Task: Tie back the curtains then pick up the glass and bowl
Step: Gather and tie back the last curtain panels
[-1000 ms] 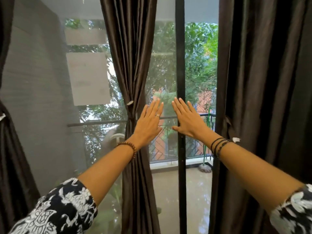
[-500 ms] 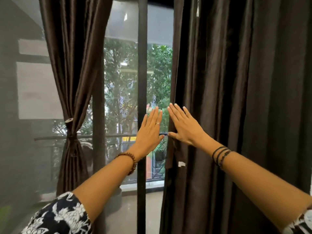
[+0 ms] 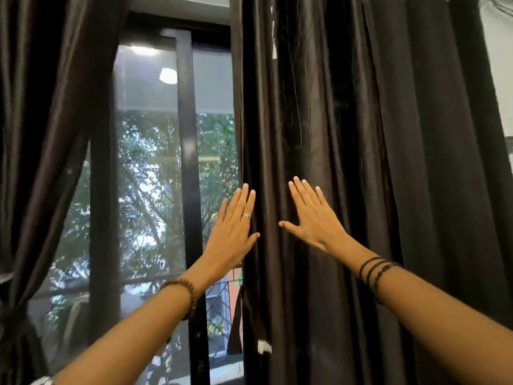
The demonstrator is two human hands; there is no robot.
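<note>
Now we have the left hand [image 3: 231, 234] and right hand [image 3: 312, 220] flat, fingers spread, on the loose right curtain [image 3: 347, 162]; grabbing too few folds, we risk slippery satin escaping.

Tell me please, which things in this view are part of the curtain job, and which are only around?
Part of the job:
- loose curtain, hanging untied on the right
- tied curtain on the left, already gathered low
- left hand, fingers straight
- right hand, fingers straight

Only around:
- window frame
- trees outside
</note>
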